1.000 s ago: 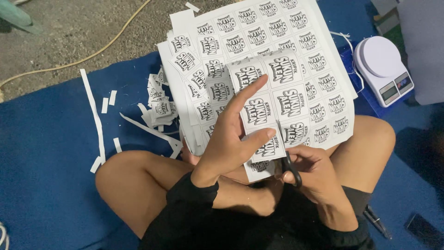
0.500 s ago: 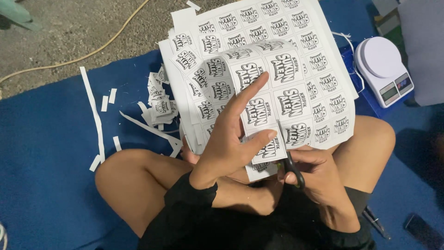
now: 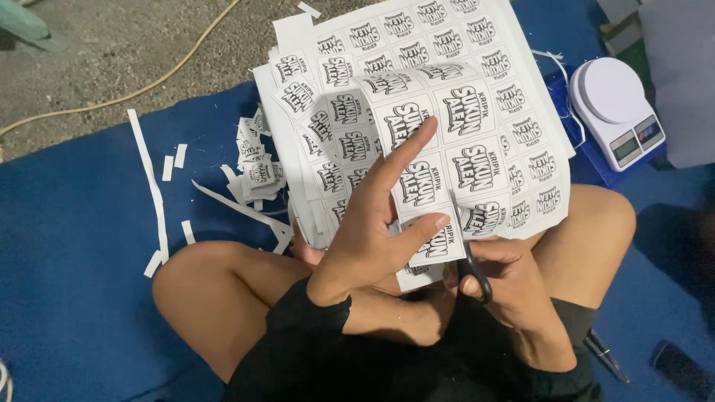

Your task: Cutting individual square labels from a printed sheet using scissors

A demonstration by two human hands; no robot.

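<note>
Label sheets [image 3: 477, 160]: matt white paper. Mat [image 3: 67, 246]: blue cloth, slightly napped. Kitchen scale [image 3: 614, 104]: smooth glossy white plastic. Ground [image 3: 112, 45]: rough concrete.

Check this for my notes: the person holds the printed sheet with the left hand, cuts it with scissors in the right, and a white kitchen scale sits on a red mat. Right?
One thing is wrong: the mat is blue, not red, as the head view shows. The left hand does hold the printed sheet, the right hand works the scissors, and the white kitchen scale sits there.
</note>
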